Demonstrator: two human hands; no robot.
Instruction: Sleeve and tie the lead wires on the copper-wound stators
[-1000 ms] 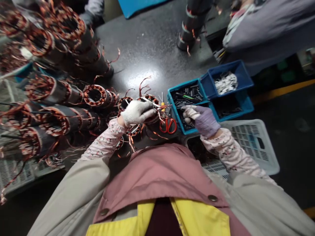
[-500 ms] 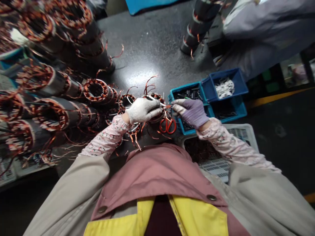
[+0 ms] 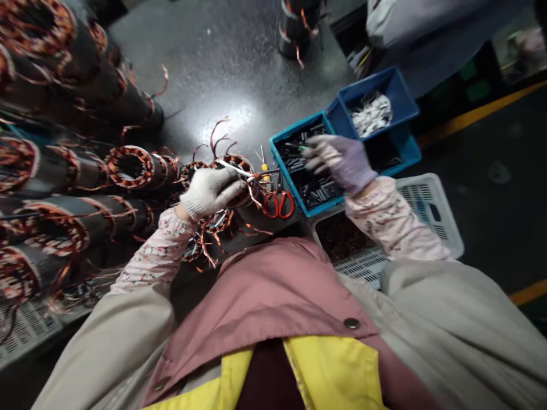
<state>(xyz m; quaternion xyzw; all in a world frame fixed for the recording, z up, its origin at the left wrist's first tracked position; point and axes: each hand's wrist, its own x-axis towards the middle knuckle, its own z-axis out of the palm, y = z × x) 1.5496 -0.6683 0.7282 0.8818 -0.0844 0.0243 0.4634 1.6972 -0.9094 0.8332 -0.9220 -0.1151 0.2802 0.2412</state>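
Observation:
My left hand [image 3: 213, 191], in a white knit glove, is closed on copper lead wires [image 3: 256, 177] with a white sleeve [image 3: 234, 167] along them. It rests over a wound stator [image 3: 244, 198], whose coil ring is partly hidden under it. A thin dark tube [image 3: 270, 172] sticks out to the right from the wires. My right hand [image 3: 342, 162], in a purple and white glove, is over the blue parts bin [image 3: 305, 212] with black tube pieces [image 3: 318, 191]. Its fingers are apart and somewhat blurred; no held piece shows clearly. Red-handled scissors [image 3: 277, 205] lie between my hands.
Stacked stators [image 3: 128, 168] crowd the left side, loose copper ends poking out. A darker blue bin [image 3: 376, 77] holds white pieces. A white basket [image 3: 431, 216] stands at the right below the bins. A yellow-handled tool [image 3: 265, 169] lies near the scissors. Another person's sleeve [image 3: 427, 40] is at upper right.
My right hand has left the wire ends and moved over the bin of black pieces. A dark tube now shows at the wires. My left hand keeps its hold; the view has shifted.

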